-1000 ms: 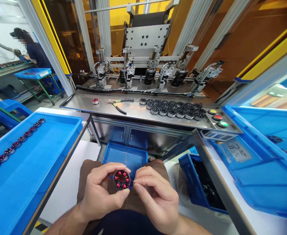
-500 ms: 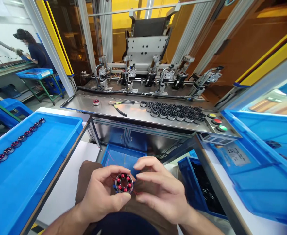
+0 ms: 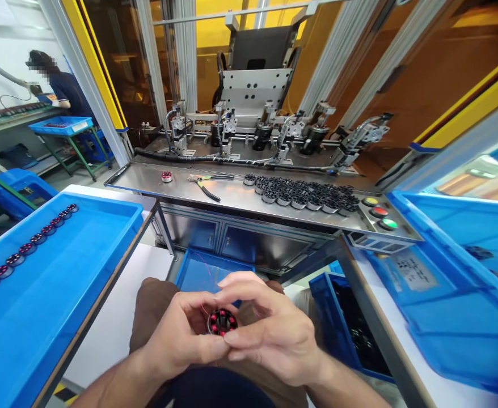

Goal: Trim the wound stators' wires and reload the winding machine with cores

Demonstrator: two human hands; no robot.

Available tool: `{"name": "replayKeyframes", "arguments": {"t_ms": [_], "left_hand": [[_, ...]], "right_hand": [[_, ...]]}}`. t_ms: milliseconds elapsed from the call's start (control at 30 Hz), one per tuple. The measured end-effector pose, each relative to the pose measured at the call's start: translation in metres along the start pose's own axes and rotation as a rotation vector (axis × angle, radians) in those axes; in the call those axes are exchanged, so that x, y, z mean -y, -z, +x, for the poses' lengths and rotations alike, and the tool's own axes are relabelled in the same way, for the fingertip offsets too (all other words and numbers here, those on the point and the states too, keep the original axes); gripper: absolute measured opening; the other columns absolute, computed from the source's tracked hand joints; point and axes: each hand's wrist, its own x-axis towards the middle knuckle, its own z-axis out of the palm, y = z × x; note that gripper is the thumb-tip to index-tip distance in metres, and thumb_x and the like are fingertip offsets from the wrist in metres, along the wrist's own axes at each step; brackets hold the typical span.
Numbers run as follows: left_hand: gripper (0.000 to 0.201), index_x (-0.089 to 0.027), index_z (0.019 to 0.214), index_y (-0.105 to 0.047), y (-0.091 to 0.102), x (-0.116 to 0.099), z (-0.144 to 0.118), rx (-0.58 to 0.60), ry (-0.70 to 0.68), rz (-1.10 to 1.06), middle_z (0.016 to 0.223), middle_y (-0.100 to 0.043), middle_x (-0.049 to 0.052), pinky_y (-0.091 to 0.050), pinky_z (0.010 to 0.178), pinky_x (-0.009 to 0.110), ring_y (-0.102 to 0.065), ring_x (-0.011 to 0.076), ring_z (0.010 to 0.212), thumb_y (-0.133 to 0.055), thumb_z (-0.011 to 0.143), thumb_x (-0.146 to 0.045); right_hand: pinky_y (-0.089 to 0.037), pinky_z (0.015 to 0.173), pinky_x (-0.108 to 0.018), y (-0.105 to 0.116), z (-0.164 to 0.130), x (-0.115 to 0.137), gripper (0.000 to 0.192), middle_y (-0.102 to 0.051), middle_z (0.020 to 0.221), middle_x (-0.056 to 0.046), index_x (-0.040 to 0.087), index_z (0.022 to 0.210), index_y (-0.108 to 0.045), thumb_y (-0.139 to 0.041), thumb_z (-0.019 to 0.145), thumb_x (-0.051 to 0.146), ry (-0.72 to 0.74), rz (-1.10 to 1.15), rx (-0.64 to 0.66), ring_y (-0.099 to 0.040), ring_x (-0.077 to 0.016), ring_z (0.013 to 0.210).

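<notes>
Over my lap I hold a small round wound stator [image 3: 222, 322] with red copper coils, pinched between both hands. My left hand [image 3: 185, 337] grips it from the left and below. My right hand [image 3: 270, 328] curls over its top and right side, partly hiding it. A thin red wire end [image 3: 209, 269] sticks up from it. On the steel bench ahead lie a cluster of dark unwound stator cores [image 3: 304, 194], one wound stator [image 3: 167, 176] and a pair of pliers [image 3: 206, 184].
A blue tray [image 3: 83, 255] at my left carries a row of wound stators [image 3: 28, 248]. Blue bins sit at the right [image 3: 453, 266], under the bench [image 3: 209, 271] and beside my knee [image 3: 342, 323]. Winding machine heads [image 3: 270, 133] and coloured buttons [image 3: 379, 212] stand ahead. Another person [image 3: 59, 88] works far left.
My right hand has moved left and closed over the top of the stator, which now sits a little lower and is more covered. The view has tilted slightly.
</notes>
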Motion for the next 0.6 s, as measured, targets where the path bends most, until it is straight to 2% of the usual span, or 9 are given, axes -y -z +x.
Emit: {"name": "replayKeyframes", "arguments": {"t_ms": [100, 200, 300, 433, 500, 600], "left_hand": [[0.036, -0.019, 0.091, -0.079, 0.000, -0.001, 0.002, 0.035, 0.035, -0.134, 0.080, -0.076, 0.008, -0.056, 0.067, 0.029, -0.070, 0.0198, 0.071, -0.089, 0.060, -0.034], [0.038, -0.021, 0.095, -0.079, -0.002, -0.001, 0.004, 0.056, 0.020, -0.196, 0.082, -0.078, 0.007, -0.057, 0.067, 0.026, -0.071, 0.0181, 0.071, -0.090, 0.060, -0.032], [0.039, -0.024, 0.100, -0.079, -0.004, 0.000, 0.003, 0.015, -0.116, -0.118, 0.092, -0.079, 0.005, -0.057, 0.073, 0.021, -0.072, 0.0155, 0.078, -0.089, 0.062, -0.024], [0.049, -0.029, 0.107, -0.076, -0.005, 0.002, 0.001, -0.098, -0.384, 0.042, 0.104, -0.079, 0.003, -0.057, 0.082, 0.019, -0.073, 0.0153, 0.093, -0.087, 0.063, -0.009], [0.053, -0.030, 0.109, -0.075, -0.006, 0.003, 0.000, -0.149, -0.493, 0.090, 0.108, -0.078, 0.003, -0.057, 0.084, 0.019, -0.072, 0.0163, 0.099, -0.087, 0.063, -0.006], [0.054, -0.031, 0.110, -0.074, -0.006, 0.007, -0.002, -0.202, -0.573, 0.147, 0.111, -0.077, 0.003, -0.058, 0.083, 0.019, -0.071, 0.0167, 0.103, -0.086, 0.064, -0.005]], "right_hand": [[-0.059, 0.074, -0.043, -0.005, -0.010, 0.005, 0.026, -0.073, 0.108, -0.008, 0.033, 0.107, -0.074, -0.073, 0.085, 0.017, 0.049, -0.185, -0.120, -0.066, -0.0243, 0.096], [-0.058, 0.069, -0.039, -0.012, -0.024, 0.008, 0.038, -0.073, 0.096, -0.006, 0.031, 0.115, -0.071, -0.071, 0.084, 0.009, 0.089, -0.352, -0.218, -0.064, -0.0216, 0.086], [-0.057, 0.068, -0.040, -0.019, -0.034, 0.007, 0.044, -0.071, 0.088, -0.006, 0.026, 0.123, -0.068, -0.068, 0.084, 0.008, 0.120, -0.447, -0.268, -0.063, -0.0216, 0.081], [-0.057, 0.065, -0.039, -0.029, -0.032, 0.009, 0.048, -0.069, 0.086, -0.007, 0.023, 0.127, -0.065, -0.064, 0.084, 0.003, 0.100, -0.469, -0.344, -0.063, -0.0209, 0.078], [-0.057, 0.063, -0.036, -0.036, -0.026, 0.013, 0.041, -0.068, 0.084, -0.006, 0.021, 0.121, -0.068, -0.062, 0.086, 0.002, 0.075, -0.425, -0.404, -0.064, -0.0193, 0.074], [-0.055, 0.059, -0.031, -0.049, -0.020, 0.017, 0.023, -0.066, 0.078, -0.005, 0.020, 0.102, -0.070, -0.059, 0.089, 0.005, -0.038, -0.310, -0.503, -0.064, -0.0167, 0.069]]}}
